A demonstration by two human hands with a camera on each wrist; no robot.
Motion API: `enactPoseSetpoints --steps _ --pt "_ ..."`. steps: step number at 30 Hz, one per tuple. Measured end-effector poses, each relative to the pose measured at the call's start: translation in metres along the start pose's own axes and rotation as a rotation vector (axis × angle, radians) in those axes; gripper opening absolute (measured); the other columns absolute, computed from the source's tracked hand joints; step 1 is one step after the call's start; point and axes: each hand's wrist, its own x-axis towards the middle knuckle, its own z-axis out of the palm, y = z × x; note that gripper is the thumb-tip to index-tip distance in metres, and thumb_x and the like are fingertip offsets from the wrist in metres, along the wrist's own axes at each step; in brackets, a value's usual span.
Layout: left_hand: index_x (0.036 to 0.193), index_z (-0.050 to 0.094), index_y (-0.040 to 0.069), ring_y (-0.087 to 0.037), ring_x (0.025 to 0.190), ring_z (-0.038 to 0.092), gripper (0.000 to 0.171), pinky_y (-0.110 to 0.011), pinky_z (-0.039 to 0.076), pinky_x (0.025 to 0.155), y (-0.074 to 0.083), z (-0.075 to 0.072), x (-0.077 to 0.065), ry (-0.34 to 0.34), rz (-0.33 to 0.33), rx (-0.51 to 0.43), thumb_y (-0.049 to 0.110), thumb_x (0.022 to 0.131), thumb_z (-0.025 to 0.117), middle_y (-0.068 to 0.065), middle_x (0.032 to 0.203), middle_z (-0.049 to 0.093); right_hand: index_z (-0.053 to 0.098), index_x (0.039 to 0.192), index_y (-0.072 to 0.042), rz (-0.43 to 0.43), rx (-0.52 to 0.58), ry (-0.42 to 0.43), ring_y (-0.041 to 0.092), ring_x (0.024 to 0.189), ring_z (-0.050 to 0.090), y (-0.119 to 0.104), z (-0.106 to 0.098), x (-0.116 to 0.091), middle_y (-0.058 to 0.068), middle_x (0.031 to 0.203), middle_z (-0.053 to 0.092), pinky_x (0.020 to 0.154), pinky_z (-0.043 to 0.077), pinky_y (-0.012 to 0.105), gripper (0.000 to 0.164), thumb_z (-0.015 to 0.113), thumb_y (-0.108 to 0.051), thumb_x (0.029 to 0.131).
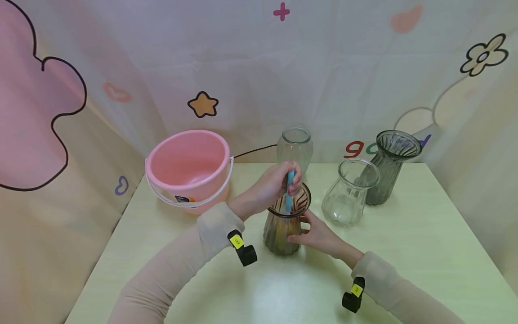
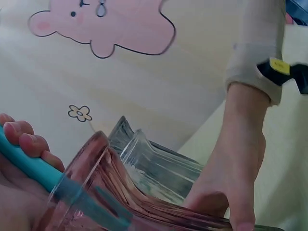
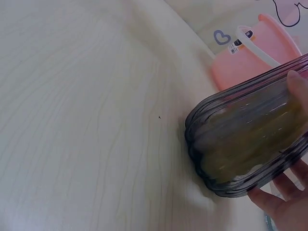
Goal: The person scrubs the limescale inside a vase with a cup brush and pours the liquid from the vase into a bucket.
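My left hand (image 1: 275, 185) grips the teal handle of a bottle brush (image 1: 288, 203), held upright over a tinted, ribbed glass vase (image 1: 274, 234). The handle goes down through the flared brown rim, and a yellowish brush head shows blurred through the glass. From the right side, my right hand (image 1: 321, 234) holds the vase body, thumb on the near side and fingers around the other. In the right wrist view the vase (image 3: 211, 113) looks tilted across the picture, its scalloped base toward the table. In the left wrist view the teal handle (image 2: 33, 168) enters the vase mouth.
A pink bucket (image 1: 188, 155) with a white handle stands at the back left. Behind my hands is a clear glass jar (image 1: 293, 146). To the right are a clear vase (image 1: 344, 209) and a grey ribbed vase (image 1: 382, 186). A printed curtain (image 1: 251, 67) hangs behind the table (image 1: 429, 252).
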Motion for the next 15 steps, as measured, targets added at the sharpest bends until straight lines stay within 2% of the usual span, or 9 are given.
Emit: enactPoseSetpoints --steps 3,7,11,15 --pt "0.067 0.036 0.005 -0.016 0.056 0.034 0.028 -0.026 0.033 0.057 -0.003 0.0 0.0 0.003 0.0 0.017 0.015 0.091 0.025 -0.001 0.06 0.034 0.026 0.139 -0.022 -0.002 -0.029 -0.025 0.029 0.129 0.034 -0.001 0.0 0.0 0.005 0.138 0.035 0.103 0.034 0.047 0.077 0.072 -0.025 0.078" --pt "0.067 0.036 0.005 -0.016 0.055 0.033 0.026 -0.026 0.032 0.057 -0.004 -0.002 0.0 0.002 0.005 -0.01 0.014 0.09 0.026 -0.002 0.06 0.034 0.02 0.142 -0.023 0.023 -0.061 -0.102 0.026 0.132 0.029 -0.003 -0.006 -0.001 0.004 0.141 0.032 0.105 0.03 0.049 0.077 0.068 -0.029 0.082" --pt "0.067 0.036 0.005 -0.015 0.055 0.033 0.026 -0.026 0.032 0.058 -0.004 -0.003 0.0 -0.012 0.011 -0.03 0.013 0.09 0.026 -0.002 0.061 0.033 0.017 0.145 -0.024 0.036 -0.079 -0.177 0.027 0.137 0.022 -0.001 -0.016 -0.001 0.001 0.148 0.023 0.106 0.027 0.049 0.079 0.066 -0.028 0.084" --pt "0.067 0.035 0.005 -0.015 0.055 0.032 0.027 -0.026 0.031 0.058 -0.003 -0.004 0.0 -0.016 0.013 -0.045 0.012 0.09 0.025 -0.002 0.06 0.033 0.014 0.147 -0.022 0.002 -0.143 -0.233 0.032 0.138 0.018 0.0 -0.024 0.003 0.003 0.152 0.014 0.108 0.024 0.05 0.081 0.065 -0.026 0.085"
